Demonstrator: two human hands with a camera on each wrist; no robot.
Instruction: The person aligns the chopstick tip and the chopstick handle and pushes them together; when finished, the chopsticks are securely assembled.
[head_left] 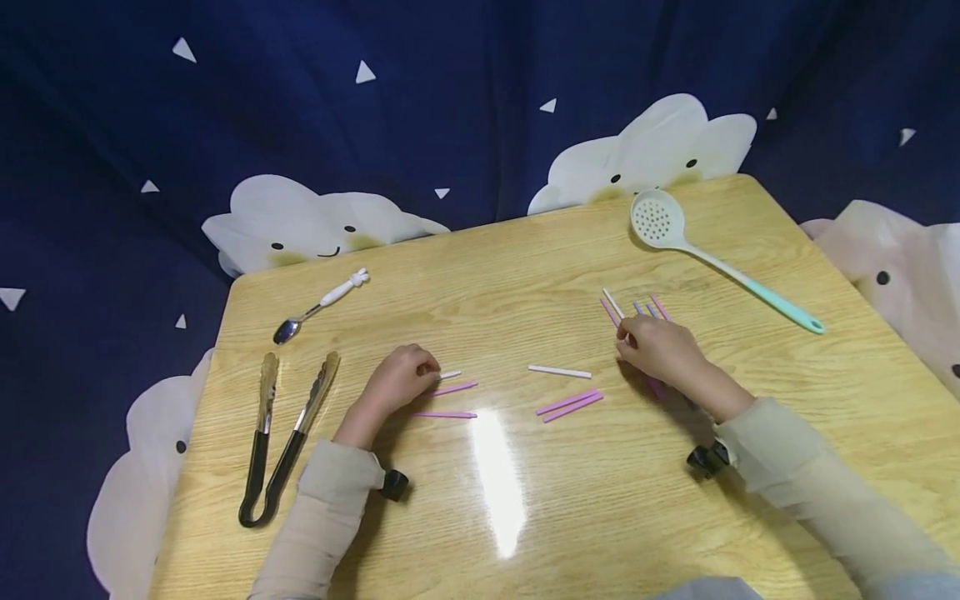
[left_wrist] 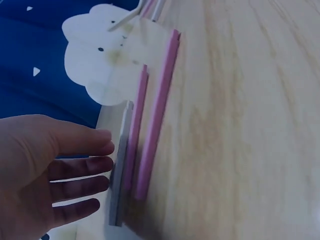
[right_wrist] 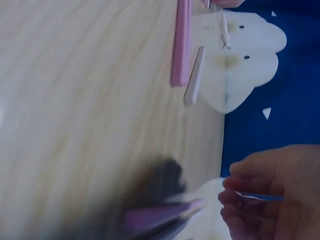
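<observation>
- I read the tabletop [head_left: 600, 492] as a clock face from the head camera, twelve at the far edge.
- At nine o'clock I see the left hand [head_left: 397, 379], fingers relaxed and fairly straight, their tips at the side of a white stick [left_wrist: 121, 165]; whether they touch it I cannot tell.
- Toward six o'clock from that stick, a pink stick [head_left: 456, 387] lies close by, and a second pink stick [head_left: 446, 414] lies farther along the same way.
- Near my clock's centre rests a lone white stick [head_left: 559, 372], with two pink sticks [head_left: 562, 404] side by side toward its six o'clock.
- Between two and three o'clock I have the right hand [head_left: 663, 350], fingers loosely bent; I see nothing pinched in them, and the sticks below are blurred on my wrist feed.
- From its twelve o'clock side stick out a white stick, a pink stick [head_left: 608, 310], two blue sticks [head_left: 638, 309] and another pink stick [head_left: 661, 307].
- Farther out I have black-handled tongs [head_left: 258, 450] between eight and nine, a spoon [head_left: 336, 293] at ten, and a slotted ladle [head_left: 750, 284] at two.
- Dark blue cloth [head_left: 465, 108] hangs beyond twelve.
</observation>
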